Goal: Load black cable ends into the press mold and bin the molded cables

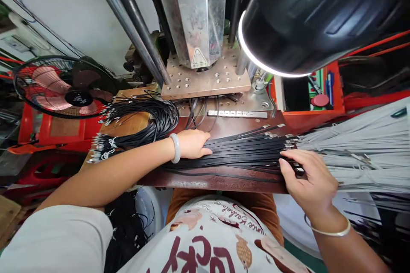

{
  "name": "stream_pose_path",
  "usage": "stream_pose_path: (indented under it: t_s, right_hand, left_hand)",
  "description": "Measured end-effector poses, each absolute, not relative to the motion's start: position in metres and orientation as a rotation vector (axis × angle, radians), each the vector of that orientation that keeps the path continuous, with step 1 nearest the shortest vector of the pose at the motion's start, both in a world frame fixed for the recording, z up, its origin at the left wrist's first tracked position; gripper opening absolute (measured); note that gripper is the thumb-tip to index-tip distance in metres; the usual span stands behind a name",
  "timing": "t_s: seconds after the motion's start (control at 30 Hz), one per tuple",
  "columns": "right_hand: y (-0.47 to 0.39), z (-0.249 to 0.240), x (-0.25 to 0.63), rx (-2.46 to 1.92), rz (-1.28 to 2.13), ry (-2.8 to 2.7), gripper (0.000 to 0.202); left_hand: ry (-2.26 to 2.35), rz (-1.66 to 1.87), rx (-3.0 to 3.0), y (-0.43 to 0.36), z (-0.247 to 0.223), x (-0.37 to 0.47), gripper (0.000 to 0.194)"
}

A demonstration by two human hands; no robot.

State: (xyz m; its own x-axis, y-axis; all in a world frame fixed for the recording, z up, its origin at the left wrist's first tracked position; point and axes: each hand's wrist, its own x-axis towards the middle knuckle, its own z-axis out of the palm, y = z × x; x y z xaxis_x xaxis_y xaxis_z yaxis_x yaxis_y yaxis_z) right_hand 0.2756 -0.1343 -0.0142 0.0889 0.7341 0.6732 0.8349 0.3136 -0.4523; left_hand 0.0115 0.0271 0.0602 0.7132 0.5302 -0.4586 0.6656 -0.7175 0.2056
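A spread of flat black cables (240,150) lies across the brown worktop, with small metal connectors at its right ends. My left hand (192,144) is curled over the left part of this spread, its thumb and forefinger pointing right; the other fingers are hidden. At the connector ends, my right hand (309,175) has thumb and forefinger tips close together on the black cables, with a connector visible inside the loop they form. Beyond my left forearm sits a looped bundle of black cables (160,119), its ends tied with white ties.
A press with a drilled metal plate (205,83) stands behind the cables. A slotted metal bar (237,114) lies before it. Bundled grey cables (368,149) fill the right side. A black lamp (304,21) hangs above right; a fan (67,87) stands left. A red tray (314,113) sits behind.
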Motion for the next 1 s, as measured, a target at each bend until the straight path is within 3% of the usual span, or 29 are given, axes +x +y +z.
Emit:
stream_pose_path:
  t_s: [0.07, 0.2, 0.37, 0.53, 0.73, 1.0]
  right_hand:
    - [-0.134, -0.014, 0.276, -1.416, -0.131, -1.67, 0.024]
    - [-0.134, -0.014, 0.276, -1.393, -0.111, -1.667, 0.027]
    - [-0.134, -0.014, 0.276, -1.387, -0.115, -1.674, 0.025]
    - [-0.135, -0.016, 0.276, -1.39, -0.145, -1.696, 0.025]
    - [-0.131, -0.017, 0.273, -1.383, -0.179, -1.744, 0.023]
    - [-0.132, -0.016, 0.272, -1.384, -0.216, -1.777, 0.02]
  left_hand:
    - [0.95, -0.563, 2.443, 0.036, 0.064, 0.011, 0.023]
    - [0.906, -0.505, 2.077, 0.045, 0.072, 0.013, 0.027]
    - [0.881, -0.61, 2.439, 0.04, 0.072, 0.016, 0.027]
    - [0.9, -0.417, 1.828, 0.06, 0.068, 0.006, 0.02]
    - [0.682, -0.395, 1.36, 0.058, 0.068, 0.027, 0.047]
    - [0.82, -0.322, 1.657, 0.061, 0.047, 0.063, 0.025]
